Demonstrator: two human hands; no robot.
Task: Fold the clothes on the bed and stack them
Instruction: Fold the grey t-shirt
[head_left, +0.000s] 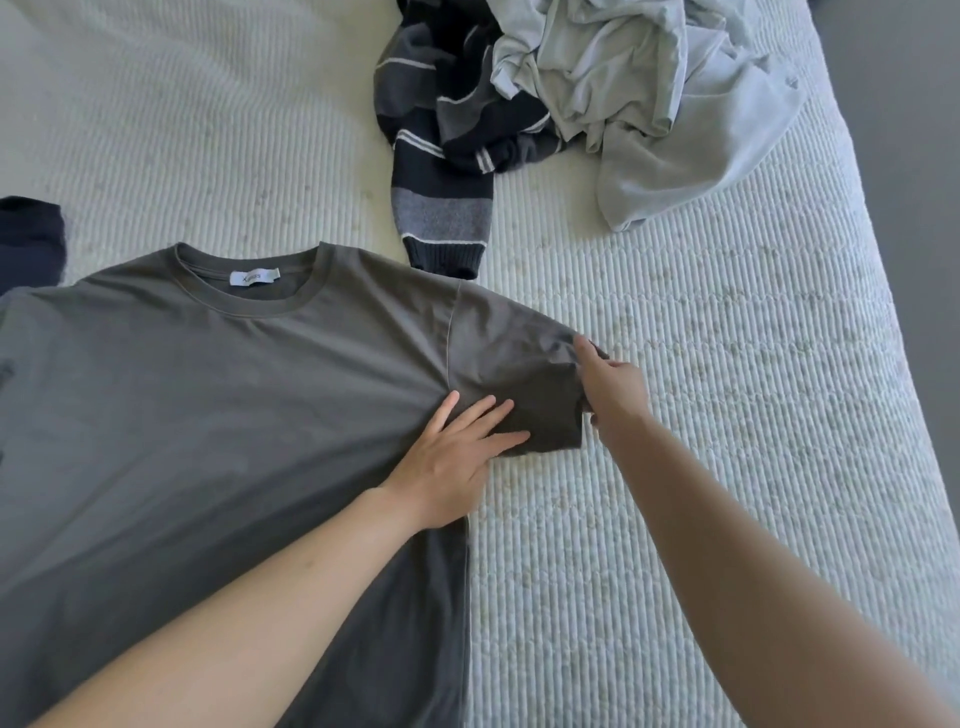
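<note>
Navy item (28, 241) at 9 o'clock edge, prob. folded already, can't tell what it is. Tee (208, 395) fills the left half of the bed (701, 415), spread flat, front up, collar w/ label at 11 o'clock, hem off-frame toward 6. Long axis runs 12–6; sleeve sticks out toward 3.

Left hand (457, 447), flat w/ straight fingers, presses the underarm where sleeve meets body. Right hand (613, 384) pinches the sleeve cuff at 3 o'clock, fingers curled round the edge.

Tee looks light, thin, limp: no stiffness, will wrinkle and drag on the ribbed cover. Best held at seams, i.e. shoulder and hem corners, w/ one palm pinning.

Striped sweater (447, 156) at 12 o'clock, pale heap (649, 93) at 1 o'clock, both crumpled, unfolded; sweater prob. heavier, bulkier.
</note>
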